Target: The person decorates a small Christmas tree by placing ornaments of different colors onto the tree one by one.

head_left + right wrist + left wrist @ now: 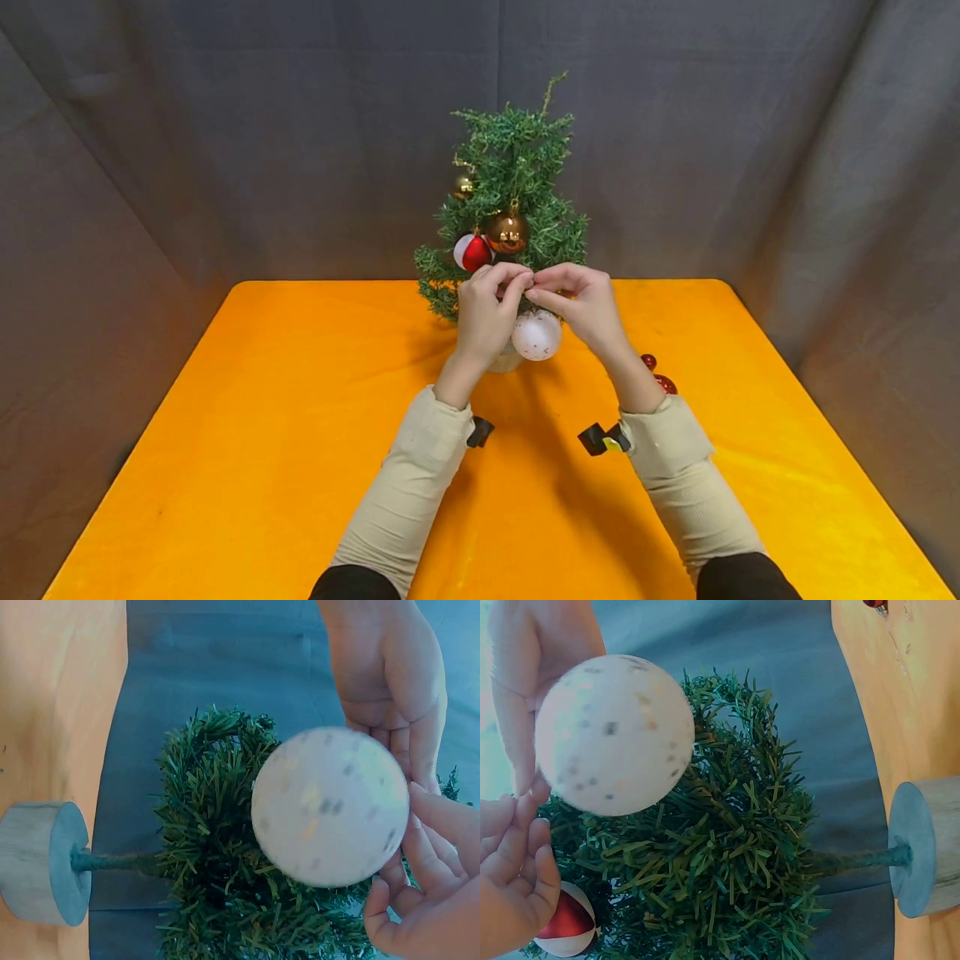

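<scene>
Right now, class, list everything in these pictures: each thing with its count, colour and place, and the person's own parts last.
small tree: one, green, on a pale round base at the table's far edge
white ball: one, speckled, hanging below both hands' fingertips
red-and-white ball: one, on the tree's left side
bronze balls: two, on the tree
red balls: two, on the table right of the right wrist
table: one, orange
backdrop: grey cloth
left hand: pinching above the white ball
right hand: pinching beside it
</scene>
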`<state>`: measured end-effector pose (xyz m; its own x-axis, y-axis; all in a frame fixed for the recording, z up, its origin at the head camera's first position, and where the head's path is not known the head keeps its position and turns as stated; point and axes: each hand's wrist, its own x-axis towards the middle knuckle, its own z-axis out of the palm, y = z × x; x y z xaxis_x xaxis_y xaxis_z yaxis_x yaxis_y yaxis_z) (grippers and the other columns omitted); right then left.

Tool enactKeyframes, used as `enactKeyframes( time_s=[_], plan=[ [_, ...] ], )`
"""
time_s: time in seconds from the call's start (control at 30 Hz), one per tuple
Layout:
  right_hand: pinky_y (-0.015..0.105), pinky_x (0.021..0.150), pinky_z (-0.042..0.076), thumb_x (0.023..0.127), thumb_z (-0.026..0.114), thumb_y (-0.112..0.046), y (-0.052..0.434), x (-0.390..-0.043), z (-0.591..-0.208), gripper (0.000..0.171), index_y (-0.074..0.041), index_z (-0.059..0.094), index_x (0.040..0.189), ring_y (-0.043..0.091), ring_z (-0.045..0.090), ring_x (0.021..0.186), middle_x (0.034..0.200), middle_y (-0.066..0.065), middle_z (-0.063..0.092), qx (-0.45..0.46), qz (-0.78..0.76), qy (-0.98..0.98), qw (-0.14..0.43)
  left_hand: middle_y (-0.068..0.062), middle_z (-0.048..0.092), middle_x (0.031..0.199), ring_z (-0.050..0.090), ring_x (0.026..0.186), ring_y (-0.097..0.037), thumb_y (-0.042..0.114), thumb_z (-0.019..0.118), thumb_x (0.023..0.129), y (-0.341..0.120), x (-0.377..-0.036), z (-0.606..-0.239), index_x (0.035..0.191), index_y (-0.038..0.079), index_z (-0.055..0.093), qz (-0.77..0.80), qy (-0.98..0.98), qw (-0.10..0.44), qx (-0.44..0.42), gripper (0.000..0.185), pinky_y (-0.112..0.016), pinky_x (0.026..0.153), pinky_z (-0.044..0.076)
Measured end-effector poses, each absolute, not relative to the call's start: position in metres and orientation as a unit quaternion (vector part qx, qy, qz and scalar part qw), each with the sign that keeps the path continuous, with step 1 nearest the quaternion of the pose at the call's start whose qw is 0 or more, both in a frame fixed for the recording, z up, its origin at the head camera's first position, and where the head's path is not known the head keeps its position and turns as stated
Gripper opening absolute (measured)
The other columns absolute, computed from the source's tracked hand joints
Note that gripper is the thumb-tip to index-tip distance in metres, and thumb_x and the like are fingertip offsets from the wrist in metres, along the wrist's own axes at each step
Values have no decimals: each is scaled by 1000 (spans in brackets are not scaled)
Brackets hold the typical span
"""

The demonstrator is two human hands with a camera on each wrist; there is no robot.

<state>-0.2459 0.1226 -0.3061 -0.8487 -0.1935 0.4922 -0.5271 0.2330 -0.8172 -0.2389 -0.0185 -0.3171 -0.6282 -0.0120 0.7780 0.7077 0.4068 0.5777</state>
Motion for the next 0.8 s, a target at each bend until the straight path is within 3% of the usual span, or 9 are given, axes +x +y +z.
enactKeyframes(
  time_s=[0.23,0.43,0.63,0.8],
  plan=[
    [23,62,51,76,68,2,120,-250,-308,16,13,64,87,8,62,64,77,15,66,232,605,-746,155,-9,64,73,53,55,-14,8,58,87,-21,-242,-318,82,-2,66,-521,-743,355,-226,14,-20,50,42],
    [23,58,51,78,65,4,119,-251,-306,13,15,63,85,9,61,59,71,2,66,224,629,-728,155,-9,65,73,52,54,-15,9,57,88,-24,-242,-319,83,-2,66,-570,-721,325,-222,15,-21,49,40],
    [24,57,51,78,60,12,112,-239,-293,10,20,59,85,11,60,57,72,15,64,240,633,-716,168,-10,65,75,56,62,-17,11,60,86,-25,-242,-320,86,-3,66,-591,-715,303,-219,15,-22,54,44],
    [24,56,51,78,58,15,109,-233,-288,8,20,58,84,12,59,54,70,19,63,249,631,-711,183,-10,65,78,58,68,-15,10,68,79,-27,-241,-320,89,-2,65,-600,-716,280,-220,16,-23,58,45]
  ],
)
